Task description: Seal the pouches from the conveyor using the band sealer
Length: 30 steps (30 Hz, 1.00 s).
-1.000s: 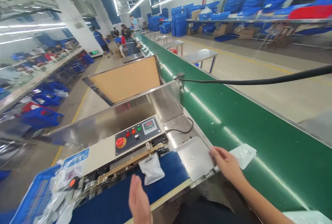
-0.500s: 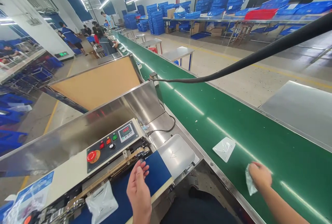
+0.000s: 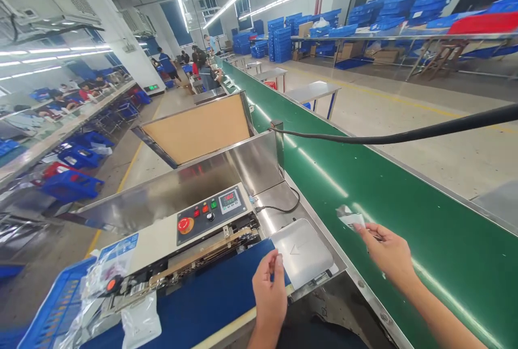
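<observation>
My right hand [image 3: 386, 252] is over the green conveyor belt [image 3: 441, 219], its thumb and fingers closed on a small white plastic packet [image 3: 351, 218]. The packet sticks out past the fingertips, and part of it looks silvery. Whether a second packet is tucked in the palm, I cannot tell. Over the right end of the blue belt [image 3: 218, 295] of a sealing machine is my left hand [image 3: 270, 289], fingers loosely curled with nothing visible in them. Another white packet [image 3: 141, 321] lies at the left on that blue belt, beside the sealing rollers.
The machine's control panel [image 3: 210, 214] carries a red stop knob and a lit display. A metal plate [image 3: 303, 252] joins the blue belt's end. Behind stands a steel guard [image 3: 202, 182]; a black cable [image 3: 388, 137] crosses the green belt. A blue basket [image 3: 52, 306] sits lower left.
My right hand has moved forward and left to where the loose packet lay on the green belt. The view has turned left. The packet on the blue belt has travelled further left along the machine.
</observation>
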Available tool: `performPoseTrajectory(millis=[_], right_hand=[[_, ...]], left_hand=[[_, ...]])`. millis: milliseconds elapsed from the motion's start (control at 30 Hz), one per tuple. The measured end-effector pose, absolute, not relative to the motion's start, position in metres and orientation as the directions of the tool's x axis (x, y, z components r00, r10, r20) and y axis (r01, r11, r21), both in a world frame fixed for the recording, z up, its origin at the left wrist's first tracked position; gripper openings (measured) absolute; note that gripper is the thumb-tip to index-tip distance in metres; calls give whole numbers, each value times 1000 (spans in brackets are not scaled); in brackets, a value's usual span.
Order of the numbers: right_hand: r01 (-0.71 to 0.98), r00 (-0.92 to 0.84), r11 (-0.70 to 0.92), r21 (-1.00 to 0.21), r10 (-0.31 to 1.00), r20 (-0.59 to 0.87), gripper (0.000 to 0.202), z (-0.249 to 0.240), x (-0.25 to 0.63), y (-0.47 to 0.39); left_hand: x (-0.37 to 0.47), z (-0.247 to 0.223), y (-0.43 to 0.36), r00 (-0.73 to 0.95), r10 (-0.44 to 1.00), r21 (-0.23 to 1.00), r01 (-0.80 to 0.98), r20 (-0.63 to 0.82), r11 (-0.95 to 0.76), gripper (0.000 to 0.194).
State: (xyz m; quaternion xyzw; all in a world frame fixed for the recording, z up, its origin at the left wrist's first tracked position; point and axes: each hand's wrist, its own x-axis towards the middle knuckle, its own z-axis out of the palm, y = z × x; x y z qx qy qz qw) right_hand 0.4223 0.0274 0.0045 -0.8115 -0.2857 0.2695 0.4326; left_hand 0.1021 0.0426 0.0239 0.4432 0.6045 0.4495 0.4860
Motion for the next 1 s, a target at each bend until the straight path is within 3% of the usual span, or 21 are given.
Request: performPoseTrajectory(millis=[133, 300, 433, 633, 800, 900, 1000], right_hand=[[159, 372, -268, -950, 908, -194, 59, 56, 339, 44], [-33, 86, -304, -952, 948, -305, 55, 68, 293, 48], [69, 5, -345, -936, 939, -345, 48, 68, 299, 51], [224, -180, -270, -936, 933, -312, 50, 64, 297, 65], [298, -103, -270, -916, 945, -312, 57, 49, 300, 84], [331, 25, -389, -860, 914, -404, 59, 38, 297, 105], [358, 41, -445, -821, 886, -462, 57, 27, 278, 129]], left_hand=[[125, 35, 48, 19, 999, 990, 138, -40, 37, 56], [127, 42, 54, 31, 999, 996, 82, -29, 26, 57], [112, 30, 51, -30, 996, 994, 71, -81, 83, 62], [107, 27, 48, 29, 998, 987, 152, -48, 43, 61], [108, 18, 61, -54, 990, 981, 138, -132, 139, 56], [105, 0, 78, -180, 936, 953, -21, -301, 302, 54], [95, -14, 93, -233, 895, 923, -141, -381, 357, 55]])
